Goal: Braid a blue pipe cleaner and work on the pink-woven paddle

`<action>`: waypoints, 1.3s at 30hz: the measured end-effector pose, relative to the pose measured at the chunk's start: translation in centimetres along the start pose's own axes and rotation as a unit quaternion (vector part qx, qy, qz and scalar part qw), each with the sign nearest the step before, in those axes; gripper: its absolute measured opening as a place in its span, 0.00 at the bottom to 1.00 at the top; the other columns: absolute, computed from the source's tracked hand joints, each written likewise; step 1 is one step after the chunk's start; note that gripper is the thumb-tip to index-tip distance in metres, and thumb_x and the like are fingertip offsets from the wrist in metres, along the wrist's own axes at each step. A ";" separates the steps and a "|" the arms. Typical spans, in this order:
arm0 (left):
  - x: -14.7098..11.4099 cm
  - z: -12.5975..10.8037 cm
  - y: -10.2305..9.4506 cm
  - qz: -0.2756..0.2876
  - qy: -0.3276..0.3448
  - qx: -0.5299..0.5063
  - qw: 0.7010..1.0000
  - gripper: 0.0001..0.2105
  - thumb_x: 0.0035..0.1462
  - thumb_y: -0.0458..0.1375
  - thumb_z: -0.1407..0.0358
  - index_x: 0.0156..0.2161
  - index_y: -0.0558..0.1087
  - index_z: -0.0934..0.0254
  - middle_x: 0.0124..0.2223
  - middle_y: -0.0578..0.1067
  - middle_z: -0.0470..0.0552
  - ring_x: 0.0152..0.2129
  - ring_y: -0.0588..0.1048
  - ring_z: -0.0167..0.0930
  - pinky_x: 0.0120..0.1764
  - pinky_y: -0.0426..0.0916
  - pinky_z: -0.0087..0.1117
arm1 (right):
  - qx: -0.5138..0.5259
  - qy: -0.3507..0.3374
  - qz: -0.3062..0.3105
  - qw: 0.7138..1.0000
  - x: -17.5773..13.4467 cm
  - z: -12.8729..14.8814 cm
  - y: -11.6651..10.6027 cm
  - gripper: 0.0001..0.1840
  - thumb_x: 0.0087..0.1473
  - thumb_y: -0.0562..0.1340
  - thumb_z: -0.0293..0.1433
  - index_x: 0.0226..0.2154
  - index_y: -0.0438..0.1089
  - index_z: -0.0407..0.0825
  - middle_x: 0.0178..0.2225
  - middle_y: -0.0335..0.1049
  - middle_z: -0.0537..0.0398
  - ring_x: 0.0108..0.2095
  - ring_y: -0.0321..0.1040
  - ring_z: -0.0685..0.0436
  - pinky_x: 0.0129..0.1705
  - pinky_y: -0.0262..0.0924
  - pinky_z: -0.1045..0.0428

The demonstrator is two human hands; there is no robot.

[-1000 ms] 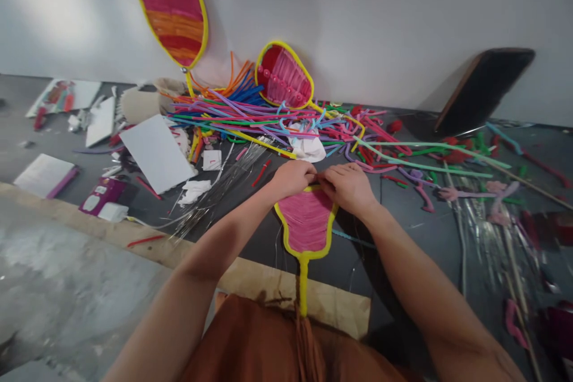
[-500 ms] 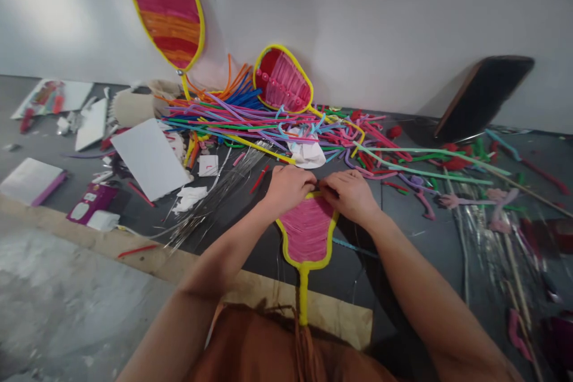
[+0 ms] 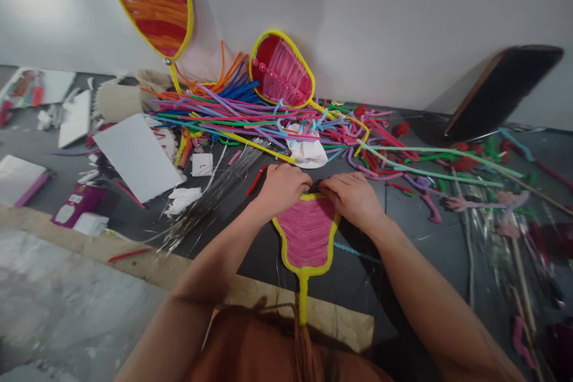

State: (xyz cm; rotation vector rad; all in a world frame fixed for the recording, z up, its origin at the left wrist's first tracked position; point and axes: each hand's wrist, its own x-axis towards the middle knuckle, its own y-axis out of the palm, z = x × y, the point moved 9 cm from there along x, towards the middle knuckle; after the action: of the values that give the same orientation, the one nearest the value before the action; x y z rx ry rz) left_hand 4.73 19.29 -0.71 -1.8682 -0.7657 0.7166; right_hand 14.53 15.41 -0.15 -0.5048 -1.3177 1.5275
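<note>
A pink paddle-shaped craft piece (image 3: 310,234) with a yellow pipe-cleaner rim and handle lies in front of my body, its handle toward me. My left hand (image 3: 286,185) is closed at the top left of its rim, fingers bent over the edge. On the top right corner, my right hand (image 3: 353,194) pinches the same rim. The two sets of fingertips are close together, a small gap between them. Fingers cover the upper corners, and whether a smaller piece is between the fingertips cannot be seen.
Beyond my hands lies a heap of coloured pipe cleaners (image 3: 224,116) with crumpled white paper (image 3: 308,149). Two finished-looking paddle shapes, one striped (image 3: 154,6) and one beaded (image 3: 284,71), lean at the wall. A phone (image 3: 504,92) stands right; a white card (image 3: 138,158) lies left.
The camera view has shifted slightly, so the wall pieces sit higher and farther left. Both hands stay at the top rim of the pink piece, with little visible movement.
</note>
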 end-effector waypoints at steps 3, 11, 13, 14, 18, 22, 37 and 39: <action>-0.1 0.3 0.0 -0.007 -0.007 0.009 1.000 0.10 0.57 0.54 0.65 0.38 0.79 0.56 0.38 0.78 0.49 0.39 0.72 0.35 0.42 0.59 0.38 | 0.004 0.011 -0.005 1.000 -0.2 -0.3 0.0 0.09 0.60 0.56 0.30 0.33 0.72 0.48 0.29 0.75 0.54 0.31 0.68 0.46 0.34 0.49 0.51; -0.7 -0.1 -0.8 -0.023 -0.004 0.101 0.995 0.09 0.59 0.54 0.65 0.34 0.78 0.58 0.35 0.77 0.51 0.37 0.70 0.37 0.40 0.57 0.40 | 0.012 0.042 0.002 0.999 -0.6 -0.9 0.3 0.08 0.58 0.58 0.30 0.34 0.73 0.48 0.30 0.75 0.53 0.32 0.68 0.45 0.34 0.53 0.51; -0.7 -0.3 -0.8 -0.023 0.000 0.120 0.993 0.09 0.59 0.53 0.65 0.34 0.76 0.61 0.34 0.77 0.52 0.37 0.70 0.38 0.39 0.57 0.40 | 0.016 0.046 0.004 0.999 -0.6 -0.9 0.3 0.07 0.58 0.58 0.29 0.33 0.73 0.48 0.30 0.75 0.53 0.32 0.69 0.45 0.34 0.54 0.51; -0.7 -0.4 -0.8 -0.020 0.002 0.127 0.992 0.10 0.60 0.52 0.66 0.34 0.76 0.62 0.34 0.77 0.53 0.37 0.70 0.39 0.39 0.58 0.40 | 0.019 0.046 0.006 0.999 -0.5 -0.8 0.3 0.07 0.57 0.58 0.28 0.34 0.73 0.48 0.31 0.75 0.52 0.33 0.69 0.45 0.35 0.55 0.51; -0.6 -0.4 -0.5 0.005 0.004 0.136 0.991 0.09 0.60 0.51 0.67 0.35 0.74 0.64 0.35 0.77 0.56 0.38 0.70 0.39 0.37 0.59 0.38 | 0.028 0.048 0.000 0.998 -0.5 -0.7 0.1 0.08 0.58 0.56 0.28 0.34 0.72 0.49 0.31 0.74 0.52 0.33 0.69 0.45 0.35 0.57 0.52; -0.5 0.2 -0.2 0.034 -0.015 0.099 0.994 0.09 0.59 0.51 0.67 0.38 0.74 0.64 0.33 0.77 0.54 0.36 0.72 0.37 0.37 0.60 0.35 | 0.046 0.062 -0.041 0.996 -0.4 -0.6 -0.8 0.10 0.59 0.55 0.29 0.34 0.73 0.50 0.31 0.75 0.52 0.33 0.69 0.45 0.35 0.60 0.52; -0.4 0.2 0.5 0.047 0.024 -0.017 0.998 0.14 0.60 0.48 0.66 0.42 0.76 0.62 0.40 0.78 0.51 0.40 0.72 0.34 0.45 0.64 0.34 | 0.052 0.029 -0.068 0.996 0.1 1.1 -0.5 0.11 0.60 0.55 0.28 0.35 0.74 0.49 0.33 0.78 0.52 0.33 0.71 0.46 0.36 0.59 0.52; -0.4 0.4 0.5 0.048 0.012 -0.034 0.998 0.14 0.60 0.48 0.67 0.42 0.76 0.62 0.40 0.78 0.51 0.41 0.72 0.34 0.46 0.64 0.34 | 0.046 0.028 -0.066 0.996 0.0 1.0 -0.5 0.10 0.60 0.56 0.28 0.35 0.74 0.49 0.32 0.78 0.53 0.32 0.71 0.46 0.36 0.58 0.52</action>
State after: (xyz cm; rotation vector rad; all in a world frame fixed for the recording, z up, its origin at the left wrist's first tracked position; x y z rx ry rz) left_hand 4.27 19.02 -1.25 -1.9822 -0.6959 0.7345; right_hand 13.89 14.86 0.57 -0.3910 -1.2087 1.4473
